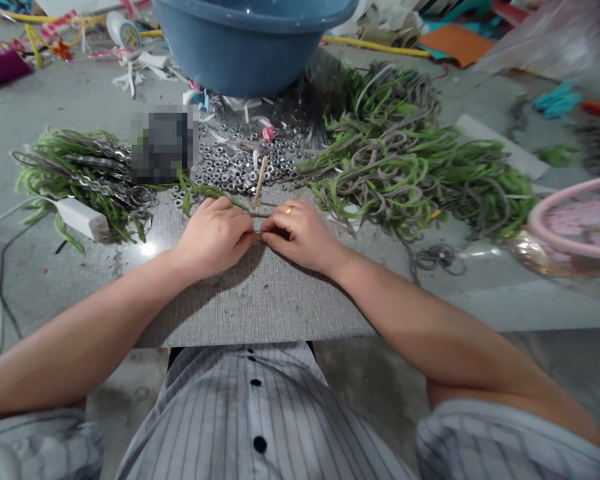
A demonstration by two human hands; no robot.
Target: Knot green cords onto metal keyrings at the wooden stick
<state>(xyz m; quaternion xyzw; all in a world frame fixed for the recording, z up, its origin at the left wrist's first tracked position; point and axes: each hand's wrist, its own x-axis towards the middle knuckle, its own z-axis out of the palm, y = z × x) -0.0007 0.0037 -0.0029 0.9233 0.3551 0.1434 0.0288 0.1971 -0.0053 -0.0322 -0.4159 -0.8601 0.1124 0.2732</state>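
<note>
My left hand (pixel 217 237) and my right hand (pixel 303 233) meet over the table's front part, fingers pinched closed and tips almost touching. A thin green and grey cord (pixel 261 215) runs across between them, and its green end trails off to the left past my left hand. Something small and shiny shows at the fingertips, too small to make out. Just beyond the hands lies a spread of small metal nuts (pixel 235 163). A thin wooden stick (pixel 261 180) leans among the nuts.
A big heap of green and grey cords (pixel 400 153) lies to the right. To the left are a corded bundle with metal chains (pixel 90 163) and a white charger (pixel 83 219). A blue basin (pixel 250 50) stands behind; a pink-rimmed object (pixel 580 217) sits far right.
</note>
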